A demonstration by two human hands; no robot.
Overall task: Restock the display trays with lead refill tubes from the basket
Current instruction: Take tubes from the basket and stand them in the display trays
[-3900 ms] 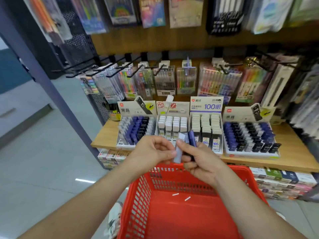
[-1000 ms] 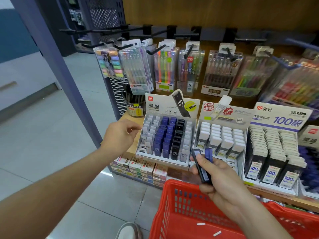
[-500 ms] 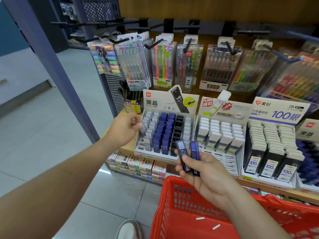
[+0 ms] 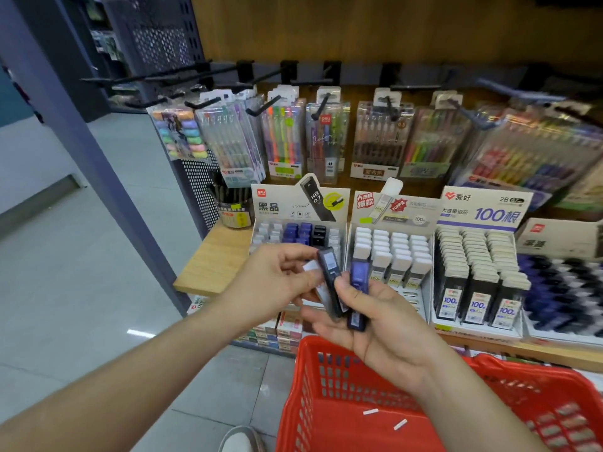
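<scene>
Starting nearest: red basket (image 4: 303,357) with two white scraps (image 4: 370,411) on its floor. Above its rim the right hand (image 4: 385,324) clamps two lead refill tubes (image 4: 356,318) with the thumb across them. Dark tube (image 4: 329,272) leans top-left, blue tube (image 4: 359,275) stands just right of it, near upright; both long axes run up out of the fingers. Left hand (image 4: 270,285) sits just left of the dark tube's top, fingers curled — can't tell if it grips anything. Behind, display trays (image 4: 390,223) on the wooden bench (image 4: 215,256) hold white, blue and black tubes, caps up. Pen packs (image 4: 284,141) hang on hooks farthest back.
</scene>
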